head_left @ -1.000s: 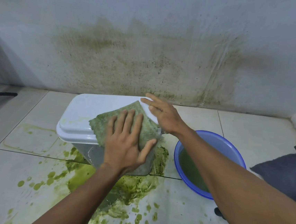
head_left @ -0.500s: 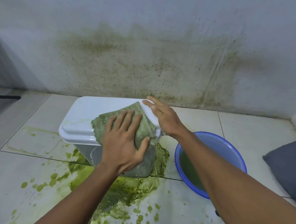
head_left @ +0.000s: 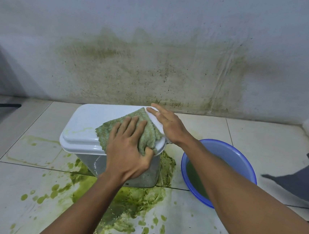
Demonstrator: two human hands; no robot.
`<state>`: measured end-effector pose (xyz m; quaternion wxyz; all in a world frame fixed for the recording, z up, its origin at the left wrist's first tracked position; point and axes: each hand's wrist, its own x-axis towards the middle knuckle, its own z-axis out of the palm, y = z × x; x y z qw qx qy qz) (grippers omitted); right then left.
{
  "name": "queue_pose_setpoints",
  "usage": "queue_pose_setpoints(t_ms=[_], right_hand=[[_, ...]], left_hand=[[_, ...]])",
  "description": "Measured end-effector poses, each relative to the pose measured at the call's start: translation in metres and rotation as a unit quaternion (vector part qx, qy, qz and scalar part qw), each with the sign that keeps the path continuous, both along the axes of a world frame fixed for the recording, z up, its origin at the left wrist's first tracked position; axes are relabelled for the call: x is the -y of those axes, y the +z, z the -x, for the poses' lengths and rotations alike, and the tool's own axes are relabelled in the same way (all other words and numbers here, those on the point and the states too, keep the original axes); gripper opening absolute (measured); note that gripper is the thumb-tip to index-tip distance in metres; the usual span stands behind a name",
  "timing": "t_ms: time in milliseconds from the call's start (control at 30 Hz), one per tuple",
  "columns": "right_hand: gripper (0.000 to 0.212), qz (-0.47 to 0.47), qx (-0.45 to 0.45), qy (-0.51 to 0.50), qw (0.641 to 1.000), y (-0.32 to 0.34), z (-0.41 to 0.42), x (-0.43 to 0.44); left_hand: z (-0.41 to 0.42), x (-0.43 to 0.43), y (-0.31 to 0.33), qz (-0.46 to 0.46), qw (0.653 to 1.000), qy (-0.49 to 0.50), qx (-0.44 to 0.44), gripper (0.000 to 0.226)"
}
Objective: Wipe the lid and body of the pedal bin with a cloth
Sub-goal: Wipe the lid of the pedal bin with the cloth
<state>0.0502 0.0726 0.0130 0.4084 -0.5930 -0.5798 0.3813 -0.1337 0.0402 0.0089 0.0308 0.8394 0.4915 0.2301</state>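
The left hand (head_left: 127,150) lies on a green-stained terry cloth (head_left: 109,129). Its fingers are spread flat over the cloth, and its thumb is curled in against a bunched fold at the cloth's near right edge. The cloth sits under that hand on the white plastic lid (head_left: 87,121) of the pedal bin (head_left: 87,160), draped over the lid's near right part.

The right hand (head_left: 168,125) rests just beyond the left, fingers straight and together, flat on the lid's far right corner and touching the cloth's tip. The bin's grey translucent body stands below both hands on the pale tiled floor (head_left: 21,179).

A thick green spill (head_left: 138,196) spreads under the left forearm. A round blue plastic basin (head_left: 240,155) of green water sits beneath the right forearm. A green-stained white wall (head_left: 154,75) rises beyond the hands.
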Motion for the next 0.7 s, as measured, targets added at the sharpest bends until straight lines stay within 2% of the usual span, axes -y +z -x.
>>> queue_pose_setpoints(t_ms=[167,300,467,533,700], right_hand=[[0.04,0.0,0.0,-0.014,1.0,-0.007,-0.002,-0.005],[0.046,-0.002,-0.004,-0.015,1.0,-0.011,-0.004,-0.007],[0.038,-0.003,-0.009,0.002,1.0,-0.009,-0.002,-0.005],[0.042,0.003,-0.015,-0.003,1.0,-0.009,-0.003,-0.005],[0.059,0.02,-0.039,-0.025,0.999,-0.009,0.0,-0.007]], left_hand=[[-0.027,-0.008,-0.001,-0.013,0.996,0.026,-0.09,0.087],[-0.017,-0.014,-0.002,-0.032,0.995,0.001,-0.097,0.081],[0.034,-0.013,-0.012,-0.081,0.994,-0.037,-0.056,0.078],[0.032,-0.012,-0.013,-0.078,0.995,-0.007,-0.061,0.082],[-0.038,-0.009,0.003,-0.009,0.991,0.084,-0.103,0.091]])
